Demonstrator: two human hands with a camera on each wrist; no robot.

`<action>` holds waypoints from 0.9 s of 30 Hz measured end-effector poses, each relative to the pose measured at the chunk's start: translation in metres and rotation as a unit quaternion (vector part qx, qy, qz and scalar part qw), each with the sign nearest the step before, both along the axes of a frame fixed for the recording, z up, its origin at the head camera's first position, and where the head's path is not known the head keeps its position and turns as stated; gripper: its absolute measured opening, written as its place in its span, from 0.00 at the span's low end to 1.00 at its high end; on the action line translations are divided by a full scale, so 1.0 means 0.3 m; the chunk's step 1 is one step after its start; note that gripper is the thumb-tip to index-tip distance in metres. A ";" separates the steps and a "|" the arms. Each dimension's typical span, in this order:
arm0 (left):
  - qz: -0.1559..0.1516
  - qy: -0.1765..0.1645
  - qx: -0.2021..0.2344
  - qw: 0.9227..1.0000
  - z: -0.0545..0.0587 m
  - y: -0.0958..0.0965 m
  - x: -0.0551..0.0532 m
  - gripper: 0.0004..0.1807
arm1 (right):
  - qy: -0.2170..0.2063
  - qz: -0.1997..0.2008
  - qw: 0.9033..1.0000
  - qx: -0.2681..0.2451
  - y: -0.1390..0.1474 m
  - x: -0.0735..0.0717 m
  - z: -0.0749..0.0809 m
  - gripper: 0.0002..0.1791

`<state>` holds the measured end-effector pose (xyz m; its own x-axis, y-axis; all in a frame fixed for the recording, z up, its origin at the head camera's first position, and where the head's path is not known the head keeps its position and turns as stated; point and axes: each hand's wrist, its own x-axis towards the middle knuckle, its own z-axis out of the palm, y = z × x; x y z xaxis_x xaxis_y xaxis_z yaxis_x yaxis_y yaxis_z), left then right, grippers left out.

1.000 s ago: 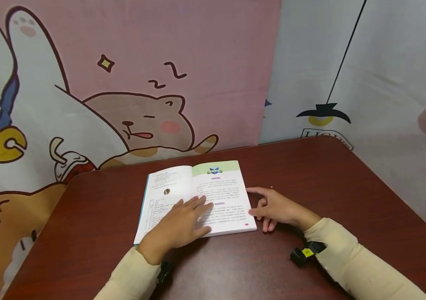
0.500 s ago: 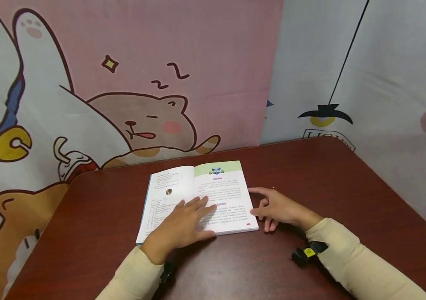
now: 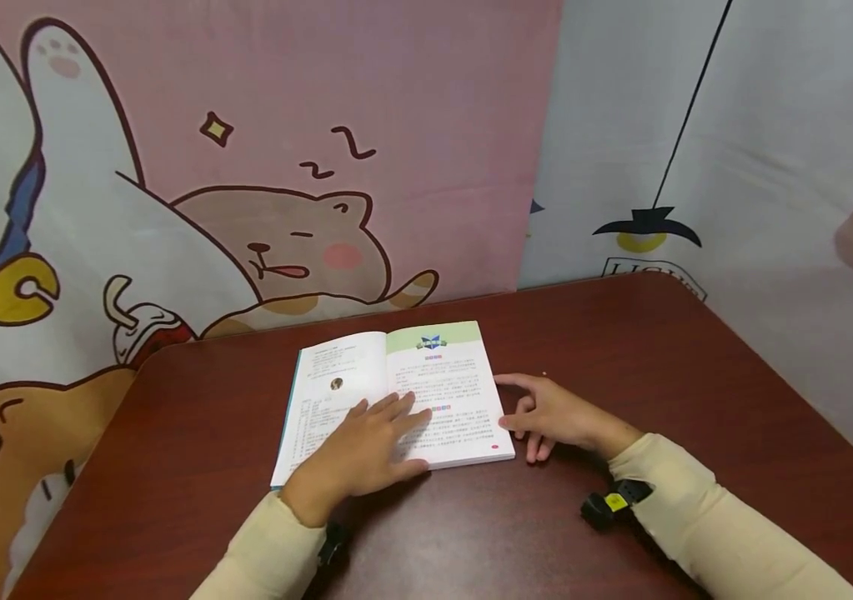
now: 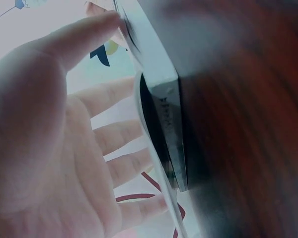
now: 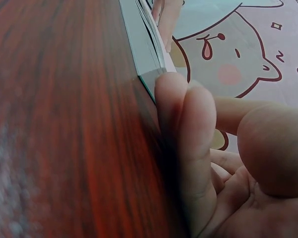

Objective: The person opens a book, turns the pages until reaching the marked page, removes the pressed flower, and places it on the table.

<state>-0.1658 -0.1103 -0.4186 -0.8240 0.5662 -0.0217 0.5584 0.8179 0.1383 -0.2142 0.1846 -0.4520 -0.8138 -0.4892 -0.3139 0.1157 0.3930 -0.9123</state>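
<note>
An open book [image 3: 444, 367] lies on the table, with printed text on both pages and a green band across the top of the right one. My left hand [image 3: 362, 446] rests on the lower middle of the spread, its fingers spread over the pages and its thumb near the bottom edge. In the left wrist view, the book's page block [image 4: 161, 74] shows beside that palm. At the book's right edge is my right hand [image 3: 561, 417]: its index finger is extended, its thumb tip touches the page edge, and the other fingers bend loosely beside the book's corner [image 5: 151, 74].
The dark red-brown table [image 3: 471, 533] has a rounded far right corner. Behind it hangs a pink and white cartoon backdrop [image 3: 456, 125]. A black wrist device [image 3: 599, 510] with a yellow patch is strapped at the right sleeve [image 3: 696, 508].
My left thumb has shifted slightly to the right along the book's bottom edge. The right hand and the book stay in place; the head view sways a little.
</note>
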 end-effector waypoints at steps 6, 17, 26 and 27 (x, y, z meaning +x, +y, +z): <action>-0.001 -0.003 -0.001 1.000 -0.003 -0.001 -0.002 0.36 | -0.001 0.003 1.000 0.003 0.003 -0.001 0.003 0.40; -0.003 -0.009 -0.003 1.000 0.000 -0.005 -0.005 0.36 | -0.019 -0.009 1.000 -0.001 0.000 -0.002 0.003 0.35; -0.007 0.000 -0.006 1.000 0.004 -0.004 -0.006 0.35 | -0.042 -0.024 0.999 -0.008 -0.002 -0.003 0.011 0.30; -0.009 0.002 -0.006 1.000 0.005 -0.003 -0.006 0.35 | -0.043 -0.026 0.999 -0.009 -0.002 -0.002 0.012 0.30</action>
